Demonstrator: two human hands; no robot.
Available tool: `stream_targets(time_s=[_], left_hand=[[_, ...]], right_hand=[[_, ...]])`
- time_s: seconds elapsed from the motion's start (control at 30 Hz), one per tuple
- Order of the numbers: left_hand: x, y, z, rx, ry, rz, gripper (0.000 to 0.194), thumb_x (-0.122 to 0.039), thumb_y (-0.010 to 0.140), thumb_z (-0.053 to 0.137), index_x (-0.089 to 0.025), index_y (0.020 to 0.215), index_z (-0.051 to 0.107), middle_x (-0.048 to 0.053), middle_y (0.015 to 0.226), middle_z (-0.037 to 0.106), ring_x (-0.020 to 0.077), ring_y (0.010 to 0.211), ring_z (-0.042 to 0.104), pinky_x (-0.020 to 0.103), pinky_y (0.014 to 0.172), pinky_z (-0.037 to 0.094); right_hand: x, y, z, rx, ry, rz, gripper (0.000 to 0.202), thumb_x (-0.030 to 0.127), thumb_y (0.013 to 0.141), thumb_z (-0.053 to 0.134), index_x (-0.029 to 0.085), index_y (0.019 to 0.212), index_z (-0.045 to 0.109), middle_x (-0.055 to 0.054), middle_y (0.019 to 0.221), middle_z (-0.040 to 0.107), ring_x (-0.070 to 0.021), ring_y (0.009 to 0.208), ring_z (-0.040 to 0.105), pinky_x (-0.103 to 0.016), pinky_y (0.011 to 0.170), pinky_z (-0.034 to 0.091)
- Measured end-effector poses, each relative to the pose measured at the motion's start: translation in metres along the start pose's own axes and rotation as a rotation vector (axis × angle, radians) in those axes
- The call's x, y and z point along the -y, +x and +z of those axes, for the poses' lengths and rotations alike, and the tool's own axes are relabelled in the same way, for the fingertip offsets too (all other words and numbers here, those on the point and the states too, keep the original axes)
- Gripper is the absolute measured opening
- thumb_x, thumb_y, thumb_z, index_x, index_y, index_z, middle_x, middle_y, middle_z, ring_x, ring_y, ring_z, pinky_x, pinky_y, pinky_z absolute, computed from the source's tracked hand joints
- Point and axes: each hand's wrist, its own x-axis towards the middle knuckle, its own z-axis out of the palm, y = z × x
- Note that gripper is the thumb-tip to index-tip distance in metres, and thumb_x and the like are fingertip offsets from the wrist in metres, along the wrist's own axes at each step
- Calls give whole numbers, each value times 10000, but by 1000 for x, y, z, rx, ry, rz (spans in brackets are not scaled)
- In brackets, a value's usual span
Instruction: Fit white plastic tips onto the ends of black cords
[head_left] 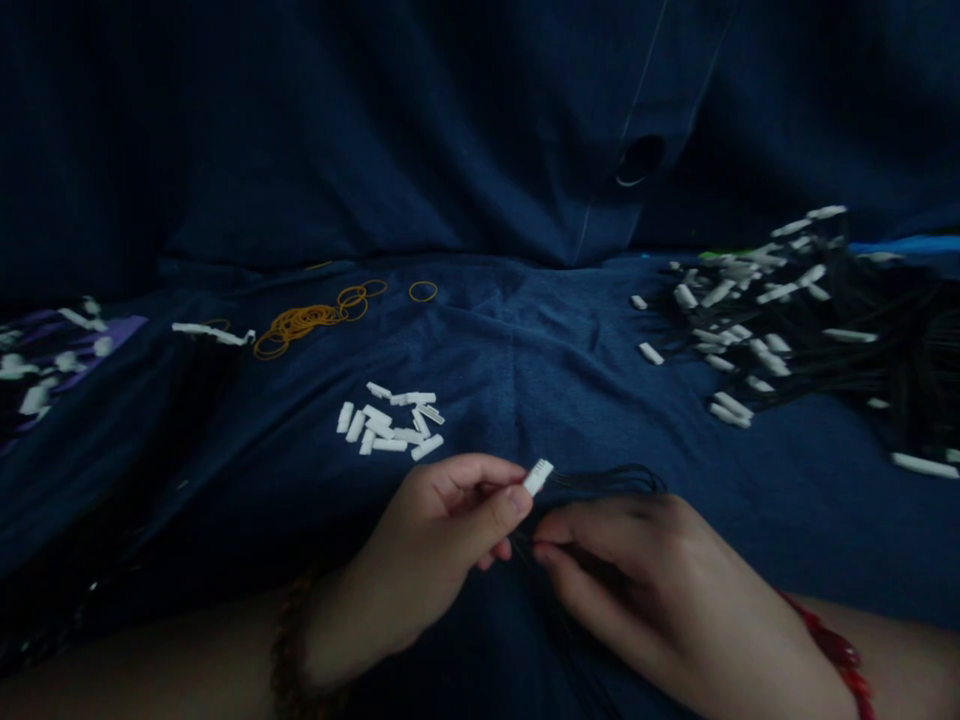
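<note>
My left hand [442, 530] pinches a small white connector housing [538, 477] between thumb and forefinger, its slotted end tilted up to the right. Thin black wires [607, 478] run rightward from near this connector. Just below and to the right, my right hand [637, 570] is closed in a pinch on thin black wire, and more dark strands hang under it. The wire ends at those fingertips are too dim to make out. Beyond my left hand lies a loose group of small white connector housings [390, 436] on the dark blue cloth [495, 370].
Yellow rubber bands [300, 325] are heaped at the back left. On the right spreads a large bundle of black wires [840, 370] with white connectors [772, 355]. More white connectors [34, 395] lie over something purple [124, 335] at far left. Blue cloth hangs behind.
</note>
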Motion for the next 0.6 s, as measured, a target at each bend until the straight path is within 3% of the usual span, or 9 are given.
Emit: stream_targets(time_s=[0.13, 0.27, 0.5, 0.6], left_hand=[[0, 0, 0, 6, -10, 3, 153, -310, 756, 596, -185, 841, 620, -53, 611, 562, 36, 516, 483, 134, 467, 369], [0, 0, 1, 15, -5, 4, 141, -300, 763, 589, -187, 839, 622, -56, 621, 562, 32, 525, 487, 126, 470, 376], [0, 0, 0, -19, -33, -27, 149, -305, 762, 588, -207, 861, 640, -47, 665, 591, 24, 517, 487, 117, 456, 365], [-1, -1, 0, -15, -69, -44, 152, -309, 765, 586, -206, 861, 645, -48, 658, 576, 22, 524, 483, 116, 463, 362]], right_hand=[[-4, -2, 1, -58, -100, -83, 153, 142, 833, 410, 156, 744, 534, 3, 701, 580, -104, 667, 565, -233, 637, 400], [0, -1, -1, -53, -148, -76, 159, 136, 813, 403, 166, 766, 552, 4, 699, 570, -110, 646, 543, -249, 614, 382], [9, -13, -12, 54, -38, 216, 135, 107, 595, 468, 213, 608, 550, 35, 586, 568, -110, 505, 507, -208, 459, 344], [3, -20, -21, 298, 360, 379, 191, 76, 611, 431, 209, 695, 538, 48, 520, 533, -76, 441, 472, -150, 379, 291]])
